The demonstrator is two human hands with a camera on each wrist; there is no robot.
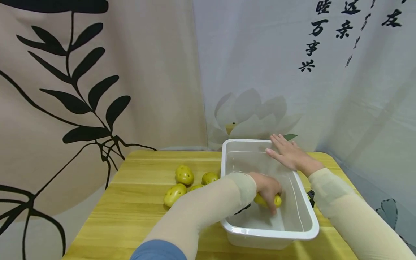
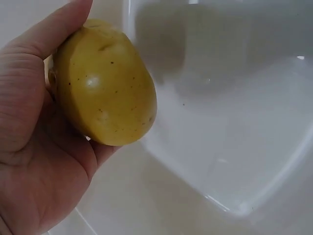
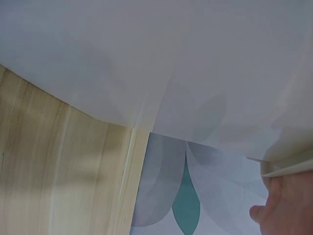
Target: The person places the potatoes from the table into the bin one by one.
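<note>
A yellow potato point(image 2: 105, 88) with small dark specks is gripped by my left hand point(image 1: 268, 187). Hand and potato are down inside a white plastic bin point(image 1: 269, 233), close over its floor in the head view. At the bin's far right corner, my right hand point(image 1: 289, 153) rests on the rim with its fingers stretched out. In the right wrist view, part of that hand point(image 3: 286, 205) shows at the rim, beside the bin's outer wall.
Several potatoes point(image 1: 184, 175) lie on the wooden table point(image 1: 130, 202) left of the bin, partly hidden by the left forearm. A printed cloth backdrop point(image 1: 156, 72) hangs behind the table.
</note>
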